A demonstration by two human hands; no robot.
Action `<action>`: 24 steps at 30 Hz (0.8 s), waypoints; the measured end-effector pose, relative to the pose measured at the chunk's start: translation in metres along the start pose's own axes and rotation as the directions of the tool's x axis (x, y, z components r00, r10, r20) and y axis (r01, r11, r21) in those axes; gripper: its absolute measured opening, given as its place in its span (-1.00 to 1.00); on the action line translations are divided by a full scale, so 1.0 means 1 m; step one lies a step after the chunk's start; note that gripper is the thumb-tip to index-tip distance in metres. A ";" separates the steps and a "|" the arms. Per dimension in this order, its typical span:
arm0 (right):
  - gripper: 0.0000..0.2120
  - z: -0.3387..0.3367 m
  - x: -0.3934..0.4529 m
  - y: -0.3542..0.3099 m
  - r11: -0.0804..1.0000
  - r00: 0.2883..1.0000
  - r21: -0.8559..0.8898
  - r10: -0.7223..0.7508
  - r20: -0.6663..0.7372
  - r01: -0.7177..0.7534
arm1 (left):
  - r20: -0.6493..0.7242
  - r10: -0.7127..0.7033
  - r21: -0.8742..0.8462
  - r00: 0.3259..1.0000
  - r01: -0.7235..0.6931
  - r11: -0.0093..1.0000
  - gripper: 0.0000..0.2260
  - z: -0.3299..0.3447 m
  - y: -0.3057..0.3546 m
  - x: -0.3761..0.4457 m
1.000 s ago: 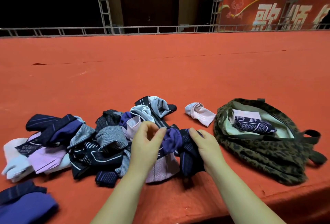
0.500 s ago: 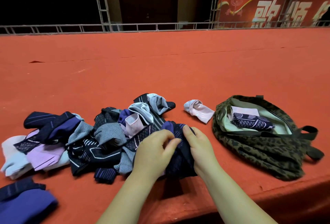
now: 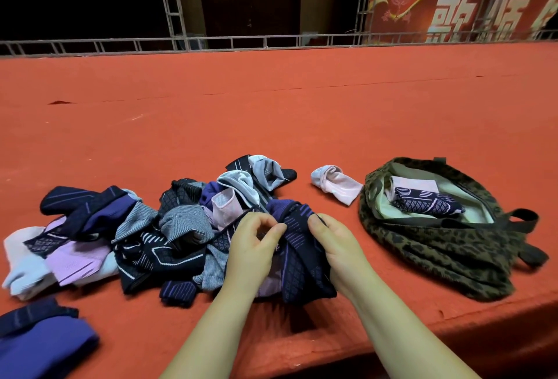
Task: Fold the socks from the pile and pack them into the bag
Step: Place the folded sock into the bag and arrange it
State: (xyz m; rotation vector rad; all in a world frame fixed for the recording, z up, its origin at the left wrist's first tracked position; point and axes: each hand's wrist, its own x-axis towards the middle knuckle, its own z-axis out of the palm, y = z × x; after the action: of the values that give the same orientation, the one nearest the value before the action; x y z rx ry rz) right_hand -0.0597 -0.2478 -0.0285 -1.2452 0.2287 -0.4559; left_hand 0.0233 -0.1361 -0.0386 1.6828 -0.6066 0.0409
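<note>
Dim warm light, dark background, soft focus, wide-angle edge bowing.

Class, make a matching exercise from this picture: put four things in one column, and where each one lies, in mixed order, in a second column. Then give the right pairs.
Things
1. navy patterned sock
2. pale pink sock
3. folded dark sock
4. purple cloth

Places
A. inside the leopard-print bag
B. alone between the pile and the bag
C. lower left corner of the view
D. held by the left hand and the right hand

Pairs: 1-D, 2-B, 3-A, 4-C
</note>
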 end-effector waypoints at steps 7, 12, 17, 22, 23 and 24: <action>-0.72 -0.018 0.008 -0.003 0.974 0.980 -0.224 -0.009 -0.200 -0.037 | 0.145 -0.333 -0.436 0.932 0.362 0.824 -0.79 0.001 -0.005 0.005; -0.67 -0.046 0.008 0.004 0.881 0.957 -0.469 -0.073 -0.279 -0.069 | 0.289 -0.428 -0.740 0.856 0.484 0.467 -0.71 -0.017 0.005 0.020; -0.71 -0.047 0.007 0.005 0.807 0.986 -0.591 -0.089 -0.140 -0.011 | 0.173 -0.288 -0.543 0.942 0.336 0.770 -0.82 -0.024 0.018 0.029; -0.85 -0.022 0.009 -0.036 0.829 0.982 -0.528 -0.158 0.100 0.187 | 0.336 -0.025 -0.378 0.941 0.159 0.912 -0.85 -0.024 0.050 0.035; -0.84 -0.014 0.009 -0.047 0.828 0.970 -0.508 -0.169 0.177 0.237 | 0.367 0.022 -0.393 0.930 0.134 0.910 -0.88 -0.023 0.053 0.036; -0.81 -0.007 0.010 -0.056 0.825 0.954 -0.494 -0.167 0.250 0.274 | 0.386 0.062 -0.399 0.920 0.106 0.911 -0.91 -0.023 0.055 0.037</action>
State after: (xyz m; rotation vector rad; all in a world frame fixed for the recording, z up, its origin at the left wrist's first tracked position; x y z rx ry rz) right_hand -0.0653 -0.2719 0.0235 -1.8614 0.0333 -0.4831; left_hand 0.0395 -0.1326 0.0296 1.2833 -0.8307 -0.4281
